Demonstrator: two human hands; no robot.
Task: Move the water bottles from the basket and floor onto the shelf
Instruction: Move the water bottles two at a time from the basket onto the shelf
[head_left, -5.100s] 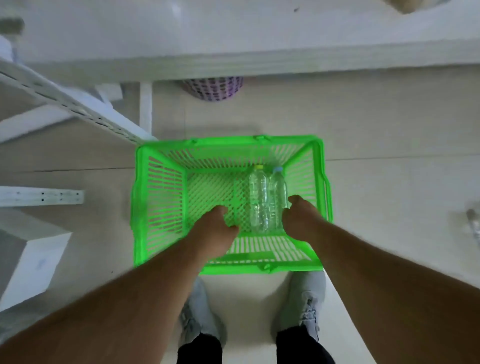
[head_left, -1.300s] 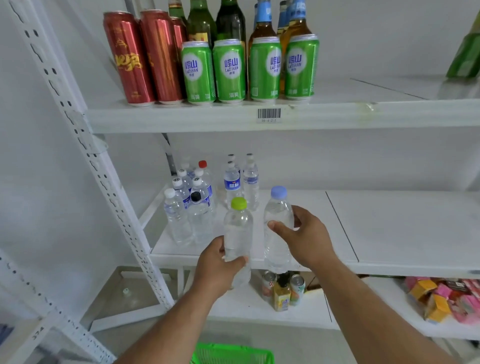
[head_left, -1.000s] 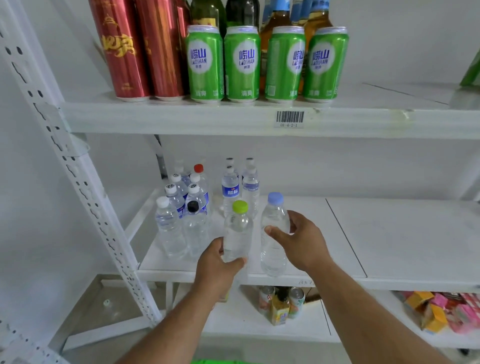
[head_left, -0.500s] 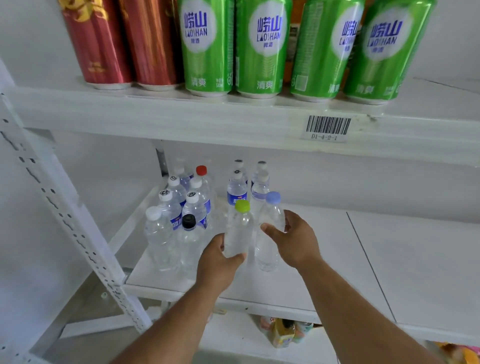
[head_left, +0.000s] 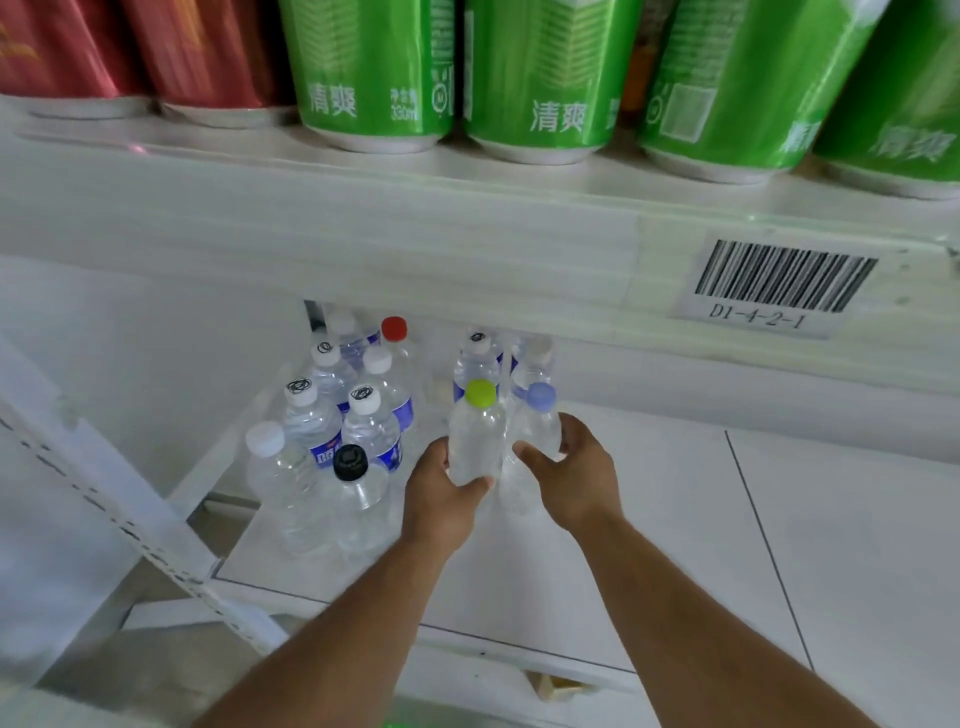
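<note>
My left hand (head_left: 441, 493) grips a clear water bottle with a lime-green cap (head_left: 477, 431). My right hand (head_left: 576, 473) grips a clear water bottle with a pale blue cap (head_left: 535, 431). Both bottles are upright, side by side, over the white middle shelf (head_left: 649, 545); whether their bases touch it is hidden by my hands. Directly left and behind stands a cluster of several water bottles (head_left: 337, 431) with white, black and red caps.
The upper shelf edge (head_left: 363, 234) with a barcode label (head_left: 779, 280) hangs close overhead, carrying green cans (head_left: 535, 73) and red cans (head_left: 208, 52). A perforated white upright (head_left: 119, 509) slants at the left. The shelf surface extends bare to the right.
My hands have carried both bottles from the basket up to the shelf and pushed them further in, closer to the standing cluster. The view has moved closer under the upper shelf.
</note>
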